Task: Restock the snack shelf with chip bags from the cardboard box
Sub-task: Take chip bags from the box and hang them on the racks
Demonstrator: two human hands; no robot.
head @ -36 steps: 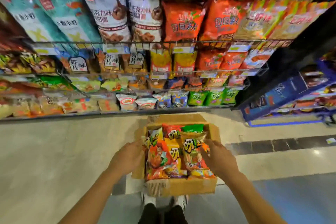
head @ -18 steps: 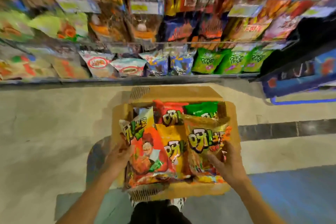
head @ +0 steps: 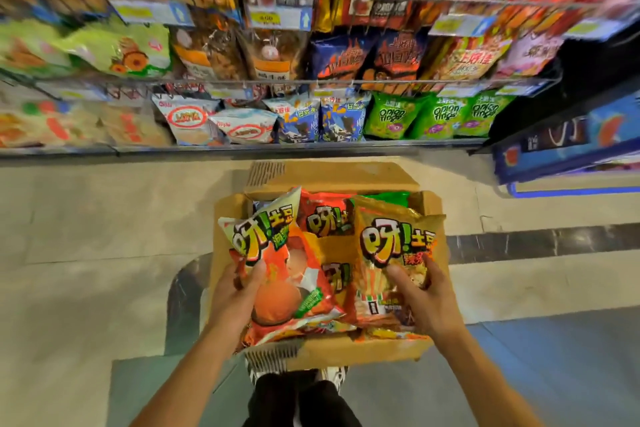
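While the box sits below the shelf, both hands grip bags.
Left hand clasps the orange bag; right hand the gold bag.

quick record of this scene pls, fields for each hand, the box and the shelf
left hand: gripping orange chip bag by its left edge
right hand: gripping gold chip bag
cardboard box: open on floor, more bags inside
snack shelf: behind box, bottom row holds green onion ring bags
stage: both bags at the box, none shelved yet
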